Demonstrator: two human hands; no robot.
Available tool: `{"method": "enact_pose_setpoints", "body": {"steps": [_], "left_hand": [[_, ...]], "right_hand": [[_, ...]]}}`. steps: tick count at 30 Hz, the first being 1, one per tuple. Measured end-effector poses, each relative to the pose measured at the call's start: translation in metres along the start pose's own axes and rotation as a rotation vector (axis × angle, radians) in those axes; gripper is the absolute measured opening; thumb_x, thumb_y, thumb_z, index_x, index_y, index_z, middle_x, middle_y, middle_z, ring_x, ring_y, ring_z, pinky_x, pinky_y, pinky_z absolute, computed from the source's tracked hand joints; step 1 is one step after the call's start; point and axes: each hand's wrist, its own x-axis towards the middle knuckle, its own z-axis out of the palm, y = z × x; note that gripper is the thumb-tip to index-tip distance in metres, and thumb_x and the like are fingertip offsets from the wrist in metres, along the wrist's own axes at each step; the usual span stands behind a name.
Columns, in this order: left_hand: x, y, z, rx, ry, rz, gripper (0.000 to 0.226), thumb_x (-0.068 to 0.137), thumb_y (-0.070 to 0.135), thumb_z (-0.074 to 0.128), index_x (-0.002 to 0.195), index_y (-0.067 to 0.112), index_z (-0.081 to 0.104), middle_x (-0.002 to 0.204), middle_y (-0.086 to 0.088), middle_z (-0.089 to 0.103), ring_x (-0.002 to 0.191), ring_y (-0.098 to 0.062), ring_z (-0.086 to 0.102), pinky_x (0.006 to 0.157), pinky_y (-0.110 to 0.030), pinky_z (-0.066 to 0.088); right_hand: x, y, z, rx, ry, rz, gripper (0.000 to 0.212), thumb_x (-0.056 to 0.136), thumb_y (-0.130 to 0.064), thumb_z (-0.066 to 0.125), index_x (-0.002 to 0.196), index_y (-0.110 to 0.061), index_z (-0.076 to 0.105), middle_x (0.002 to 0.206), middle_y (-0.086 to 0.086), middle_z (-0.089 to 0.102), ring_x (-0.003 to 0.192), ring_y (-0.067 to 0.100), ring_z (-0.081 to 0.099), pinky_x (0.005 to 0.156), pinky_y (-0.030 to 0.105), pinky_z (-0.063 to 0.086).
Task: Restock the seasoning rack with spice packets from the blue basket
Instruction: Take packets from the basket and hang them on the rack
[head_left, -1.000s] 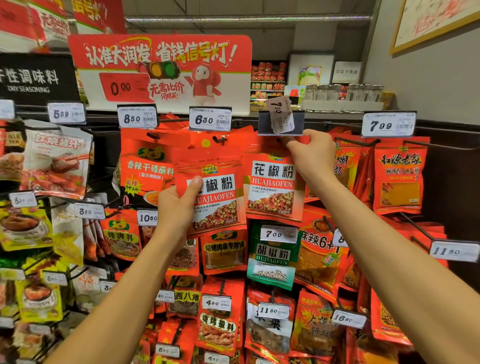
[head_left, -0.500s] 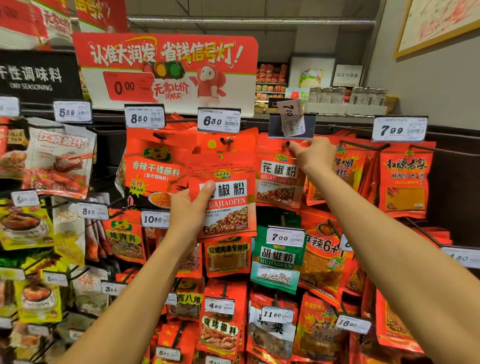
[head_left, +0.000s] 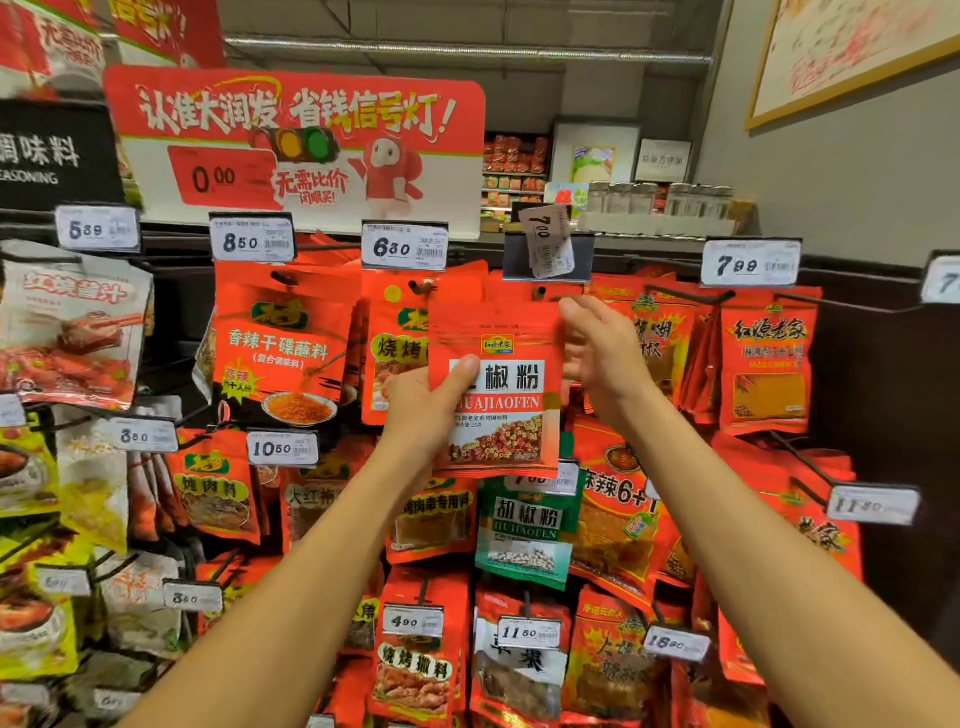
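Head view: left hand (head_left: 421, 410) has carried the packet (head_left: 498, 395) rightward.

Huajiao packet (head_left: 501, 395) in left hand (head_left: 423, 410), before rack (head_left: 857, 306); right hand (head_left: 605, 358) just right of it. Loose tag (head_left: 548, 241) above. Hujiao packet (head_left: 527, 525) below.

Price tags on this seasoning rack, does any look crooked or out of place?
Yes. The 7.00 price slip in the dark holder above the huajiaofen packet sits tilted and pokes above it; the 8.50 tag and 6.30 tag sit straight.
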Motion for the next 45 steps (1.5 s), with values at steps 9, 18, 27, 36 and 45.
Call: {"method": "enact_pose_setpoints", "body": {"steps": [9, 18, 27, 36, 45], "left_hand": [[0.034, 0.043, 0.049, -0.076, 0.028, 0.028, 0.020, 0.095, 0.028, 0.067, 0.080, 0.017, 0.071, 0.075, -0.006, 0.077, 0.065, -0.020, 0.074, 0.057, -0.031, 0.058], [0.058, 0.036, 0.058, 0.081, 0.214, -0.010, 0.029, 0.093, 0.032, 0.068, 0.069, 0.015, 0.065, 0.063, -0.003, 0.073, 0.054, -0.020, 0.071, 0.053, -0.036, 0.058], [0.062, 0.013, 0.052, 0.255, 0.288, 0.098, 0.032, 0.094, 0.030, 0.066, 0.066, 0.017, 0.059, 0.063, -0.003, 0.053, 0.060, -0.017, 0.045, 0.060, -0.031, 0.035], [0.096, 0.010, 0.063, 0.417, 0.349, -0.055, 0.036, 0.093, 0.038, 0.067, 0.065, 0.017, 0.059, 0.067, 0.000, 0.063, 0.063, -0.021, 0.057, 0.058, -0.031, 0.043], [0.107, 0.011, 0.053, 0.326, 0.305, -0.113, 0.021, 0.093, 0.037, 0.065, 0.084, 0.018, 0.069, 0.095, -0.011, 0.076, 0.085, -0.029, 0.071, 0.075, -0.035, 0.057]], "right_hand": [[0.018, -0.019, -0.004, -0.257, 0.252, -0.032, 0.016, 0.091, -0.021, 0.070, 0.075, -0.024, 0.068, 0.072, -0.002, 0.074, 0.070, 0.017, 0.074, 0.067, 0.042, 0.063], [0.033, -0.015, 0.006, -0.393, 0.331, 0.066, 0.028, 0.088, -0.037, 0.074, 0.069, -0.019, 0.065, 0.070, 0.001, 0.073, 0.073, 0.028, 0.074, 0.070, 0.052, 0.061], [0.024, 0.020, -0.014, -0.433, 0.280, -0.012, 0.047, 0.098, -0.041, 0.059, 0.058, -0.025, 0.040, 0.050, -0.012, 0.046, 0.052, 0.006, 0.044, 0.058, 0.033, 0.032], [0.070, 0.023, -0.018, -0.584, 0.288, 0.131, 0.042, 0.094, -0.050, 0.060, 0.086, -0.011, 0.074, 0.083, 0.003, 0.075, 0.082, 0.024, 0.069, 0.081, 0.046, 0.056], [0.072, 0.045, -0.029, -0.353, 0.222, 0.287, 0.033, 0.098, -0.042, 0.057, 0.087, -0.015, 0.072, 0.087, 0.002, 0.077, 0.089, 0.026, 0.072, 0.089, 0.052, 0.058]]}}
